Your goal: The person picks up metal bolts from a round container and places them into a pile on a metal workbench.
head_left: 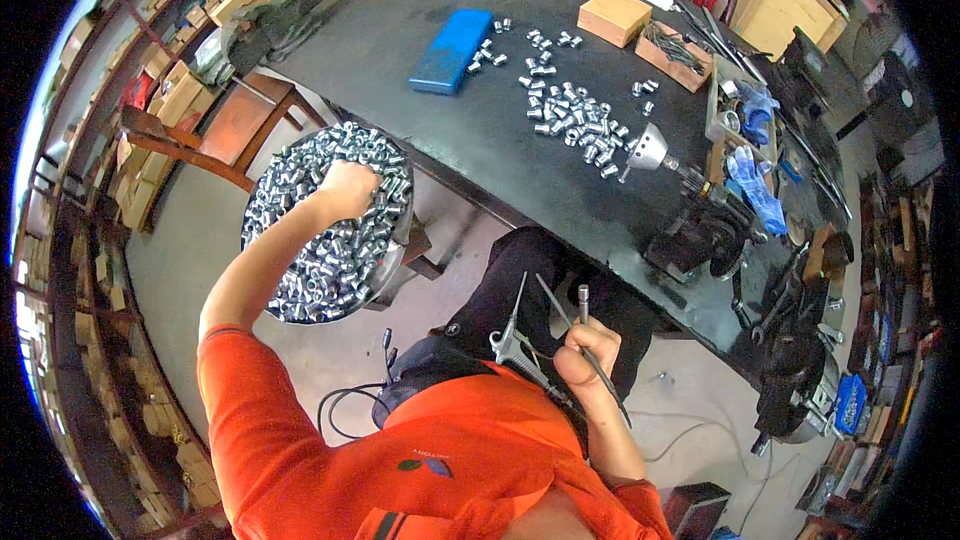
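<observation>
Tub point(403, 232) full of metal fittings point(310, 260) at left, off workbench's point(460, 130) near edge; chair point(238, 125) to its far left. On bench: loose pile point(575, 118) mid, flat case point(450, 52) left of pile, square box point(610, 18) far right of it, gloves point(755, 190) further right.

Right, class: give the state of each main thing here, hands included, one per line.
Left hand: curled, grip hidden
Right hand: closed
Rod: held, slanting
Cylinder: held, upright
Tub: heaped full
Fittings on table: loose, scattered
Blue block: lying flat
Tan box: closed on top
Small box: open, filled
Gloves: unworn
</observation>
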Motion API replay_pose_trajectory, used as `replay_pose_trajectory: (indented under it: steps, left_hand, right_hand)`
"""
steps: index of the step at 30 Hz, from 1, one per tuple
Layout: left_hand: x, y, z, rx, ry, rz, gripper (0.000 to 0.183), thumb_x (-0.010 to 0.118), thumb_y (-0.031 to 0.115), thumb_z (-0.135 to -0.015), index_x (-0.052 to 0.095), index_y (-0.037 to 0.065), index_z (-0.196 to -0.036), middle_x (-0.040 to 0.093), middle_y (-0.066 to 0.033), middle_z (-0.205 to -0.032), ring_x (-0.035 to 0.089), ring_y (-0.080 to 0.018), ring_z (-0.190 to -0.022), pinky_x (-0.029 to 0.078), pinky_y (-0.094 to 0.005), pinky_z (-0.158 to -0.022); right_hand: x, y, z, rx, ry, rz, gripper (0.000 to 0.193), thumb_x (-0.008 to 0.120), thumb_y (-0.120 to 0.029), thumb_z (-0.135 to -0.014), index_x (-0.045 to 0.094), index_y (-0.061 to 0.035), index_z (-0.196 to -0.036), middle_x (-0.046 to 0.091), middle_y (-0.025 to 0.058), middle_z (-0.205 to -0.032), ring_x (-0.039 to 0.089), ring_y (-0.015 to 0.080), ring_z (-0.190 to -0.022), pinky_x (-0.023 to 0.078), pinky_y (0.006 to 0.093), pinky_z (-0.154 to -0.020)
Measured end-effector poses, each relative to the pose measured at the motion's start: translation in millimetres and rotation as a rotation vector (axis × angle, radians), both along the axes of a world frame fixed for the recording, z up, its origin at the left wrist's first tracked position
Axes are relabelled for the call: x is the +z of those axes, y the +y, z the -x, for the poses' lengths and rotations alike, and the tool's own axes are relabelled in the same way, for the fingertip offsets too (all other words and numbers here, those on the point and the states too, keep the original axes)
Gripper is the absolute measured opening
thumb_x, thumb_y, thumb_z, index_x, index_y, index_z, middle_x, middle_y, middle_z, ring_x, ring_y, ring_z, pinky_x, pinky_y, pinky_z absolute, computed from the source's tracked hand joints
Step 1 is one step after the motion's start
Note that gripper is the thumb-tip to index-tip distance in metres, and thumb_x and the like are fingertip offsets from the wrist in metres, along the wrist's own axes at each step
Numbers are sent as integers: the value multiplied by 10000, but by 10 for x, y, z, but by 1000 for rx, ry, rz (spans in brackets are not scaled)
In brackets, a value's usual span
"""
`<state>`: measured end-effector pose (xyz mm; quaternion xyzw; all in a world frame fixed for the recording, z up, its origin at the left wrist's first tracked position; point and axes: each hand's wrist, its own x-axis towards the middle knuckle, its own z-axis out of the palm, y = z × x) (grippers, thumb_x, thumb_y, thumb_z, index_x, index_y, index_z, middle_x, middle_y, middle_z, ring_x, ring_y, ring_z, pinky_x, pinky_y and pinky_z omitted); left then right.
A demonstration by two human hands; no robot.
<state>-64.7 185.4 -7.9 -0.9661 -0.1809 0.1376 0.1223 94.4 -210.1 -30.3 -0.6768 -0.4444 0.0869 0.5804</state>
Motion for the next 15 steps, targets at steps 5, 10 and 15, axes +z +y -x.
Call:
replay_pose_trajectory:
  steps: [5, 10, 15]
  left_hand:
    - [148, -520, -21, 257, -619, 650, 155, 634, 81, -709, 599, 16, -845, 558, -42, -603, 563, -140, -537, 453, -285, -512]
    - [406, -1418, -151, 328, -568, 1732, 133, 585, 55, -791, 563, -2, -909, 566, -28, -680, 541, -84, -549, 431, -225, -504]
    - [120, -1853, -333, 544, -538, 2225, 254, 512, 162, -829, 554, -68, -930, 544, -86, -625, 569, -213, -480, 491, -309, -508]
  right_hand:
    - [34, 21, 42, 73, -26, 32, 207, 580, -89, -581, 378, -68, -544, 342, 59, -542, 385, 191, -443, 276, 305, -422]
    - [89, 106, 133, 267, 22, -4, 212, 617, -72, -607, 407, -68, -577, 384, 68, -579, 411, 207, -454, 310, 318, -419]
    - [54, 103, 213, 297, -5, 31, 209, 616, -28, -577, 411, -62, -598, 402, 87, -576, 438, 261, -456, 339, 358, -418]
